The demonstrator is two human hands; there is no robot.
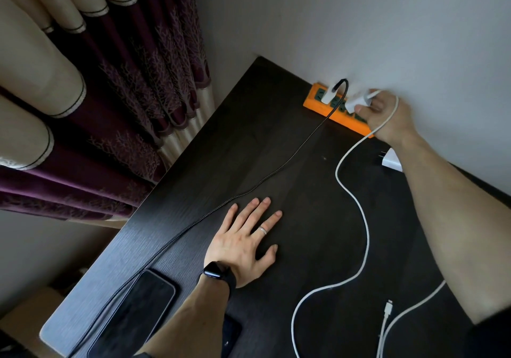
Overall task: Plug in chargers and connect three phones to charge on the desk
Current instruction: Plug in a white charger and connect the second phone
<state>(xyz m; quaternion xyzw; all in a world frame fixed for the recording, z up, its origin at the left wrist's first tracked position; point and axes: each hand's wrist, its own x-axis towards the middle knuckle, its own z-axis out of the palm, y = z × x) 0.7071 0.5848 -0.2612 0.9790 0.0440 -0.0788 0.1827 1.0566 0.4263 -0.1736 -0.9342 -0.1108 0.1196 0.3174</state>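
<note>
Over at the far edge of the dark table (pixel 304 205), against the wall, the right hand (pixel 387 114) has its fingers clamped on a small white charger (pixel 356 101), holding it tilted over the sockets of an orange power strip (pixel 311 100); whether its prongs are seated I cannot tell. A white cable (pixel 367 233) leaves that charger, loops over the back of the hand and snakes toward the near edge. Just beside it a white plug block (pixel 329 96) stands upright in the strip, and a black braided cable (pixel 210 213) runs from it diagonally to the near left corner, alongside a dark glossy phone (pixel 138 310) lying flat there. The left hand (pixel 243 244) lies flat mid-table, fingers straight and spread apart, holding nothing, a black watch (pixel 218 273) on the wrist. A second phone (pixel 231 332) peeks from under that forearm. A loose charger (pixel 391 161) lies by the far right edge, prongs showing, and a white connector tip (pixel 388 306) rests near the near right corner.
</note>
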